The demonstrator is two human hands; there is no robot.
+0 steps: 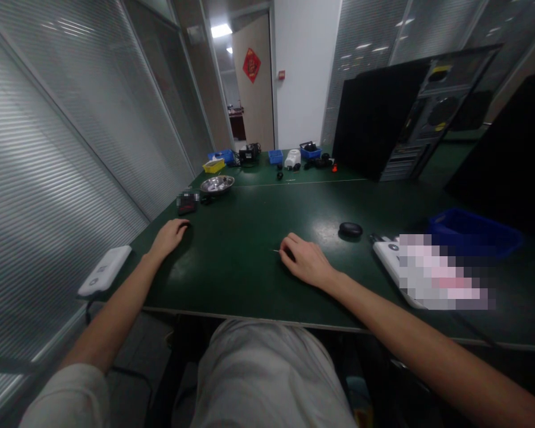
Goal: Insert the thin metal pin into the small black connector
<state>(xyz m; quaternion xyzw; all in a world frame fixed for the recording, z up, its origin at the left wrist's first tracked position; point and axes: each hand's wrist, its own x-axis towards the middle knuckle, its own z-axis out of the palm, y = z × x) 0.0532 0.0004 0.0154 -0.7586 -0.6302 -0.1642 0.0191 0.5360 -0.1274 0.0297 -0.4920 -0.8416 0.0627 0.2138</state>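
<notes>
We list one thin, pale, straight rod (pixel 276 251) jutting from our right hand (pixel 310 261), its grip apparently pinched upon it; whether our loosely curled left hand (pixel 168 238) holds anything, we cannot tell. Beneath the right grip we record a smooth, dark green tabletop (pixel 236 255); beyond, a round metal bowl (pixel 219 193); far left, slatted blinds (pixel 49 178).

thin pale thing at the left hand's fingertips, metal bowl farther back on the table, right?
Not quite: the head view shows the thin pale thing at the fingertips of the right hand, not the left hand. The metal bowl is farther back on the table.
</notes>
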